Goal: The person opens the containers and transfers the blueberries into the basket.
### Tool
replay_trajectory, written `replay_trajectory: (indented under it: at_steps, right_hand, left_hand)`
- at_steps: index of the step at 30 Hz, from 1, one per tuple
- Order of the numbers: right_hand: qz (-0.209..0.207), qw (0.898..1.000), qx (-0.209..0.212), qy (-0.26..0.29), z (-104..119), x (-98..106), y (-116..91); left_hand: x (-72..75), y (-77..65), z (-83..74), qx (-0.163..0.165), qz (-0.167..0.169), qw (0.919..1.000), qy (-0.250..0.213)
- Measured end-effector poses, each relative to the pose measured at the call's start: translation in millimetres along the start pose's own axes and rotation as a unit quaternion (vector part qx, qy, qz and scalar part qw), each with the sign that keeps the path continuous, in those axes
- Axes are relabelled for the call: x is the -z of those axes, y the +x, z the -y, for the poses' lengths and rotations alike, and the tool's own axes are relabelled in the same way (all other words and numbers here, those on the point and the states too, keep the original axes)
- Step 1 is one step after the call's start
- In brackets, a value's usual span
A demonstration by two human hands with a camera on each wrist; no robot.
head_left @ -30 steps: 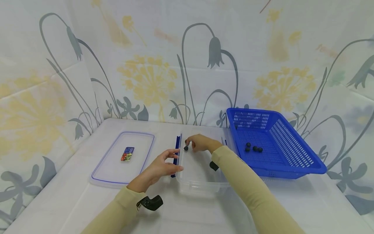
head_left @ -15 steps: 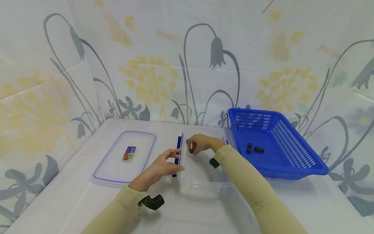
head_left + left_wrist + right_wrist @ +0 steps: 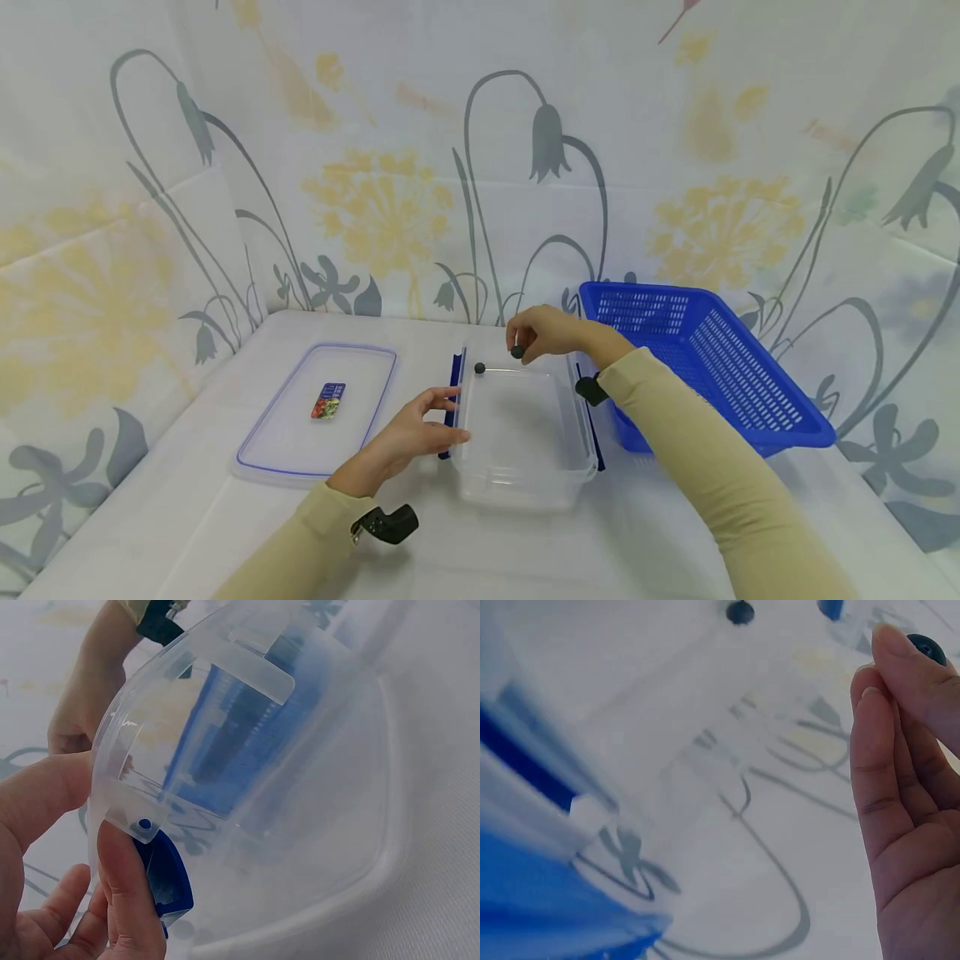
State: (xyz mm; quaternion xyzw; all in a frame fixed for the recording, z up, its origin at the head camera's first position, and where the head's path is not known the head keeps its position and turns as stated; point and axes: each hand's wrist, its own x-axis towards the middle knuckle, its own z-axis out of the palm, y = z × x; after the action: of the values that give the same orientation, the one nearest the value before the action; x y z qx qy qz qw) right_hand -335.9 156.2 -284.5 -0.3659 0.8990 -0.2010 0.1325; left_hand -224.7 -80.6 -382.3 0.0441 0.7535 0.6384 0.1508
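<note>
A clear plastic container [image 3: 517, 417] with dark blue side latches [image 3: 455, 367] stands in the middle of the table. My left hand [image 3: 420, 429] holds its left rim; in the left wrist view the thumb and fingers lie on either side of the rim by a latch [image 3: 171, 877]. Over the container's far right end, my right hand [image 3: 551, 332] pinches a dark round blueberry [image 3: 517, 352] between thumb and fingers, and the right wrist view shows this blueberry [image 3: 928, 649] close. Another blueberry [image 3: 480, 367] sits at the container's far left corner.
A blue perforated basket [image 3: 757, 392] stands to the right, partly hidden behind my right forearm. At left lies a clear lid [image 3: 292, 446] with a blue seal and a small picture label [image 3: 328, 402]. A flower-print cloth [image 3: 382, 108] hangs close behind the table.
My right hand has risen from the container's left side and moved right, carrying a blueberry. The other blueberry stays behind. My right arm now covers the basket's blueberries. My left hand keeps its place.
</note>
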Motion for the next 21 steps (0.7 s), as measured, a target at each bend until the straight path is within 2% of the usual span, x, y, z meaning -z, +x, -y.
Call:
replay_trajectory:
  at_steps: [5,10,21]
  right_hand:
    - [-0.029,1.000,-0.002,0.002,-9,22,-28]
    - [-0.053,0.999,-0.010,-0.008,-30,38,-55]
    - [-0.100,0.993,-0.066,-0.018,-87,46,-118]
  left_hand:
    - [0.9,0.2,2.0,-0.005,0.004,1.0000,-0.004]
    - [0.1,1.8,-0.2,-0.008,0.000,1.0000,0.001]
    - [-0.4,1.6,-0.5,0.008,-0.006,0.9999,0.010]
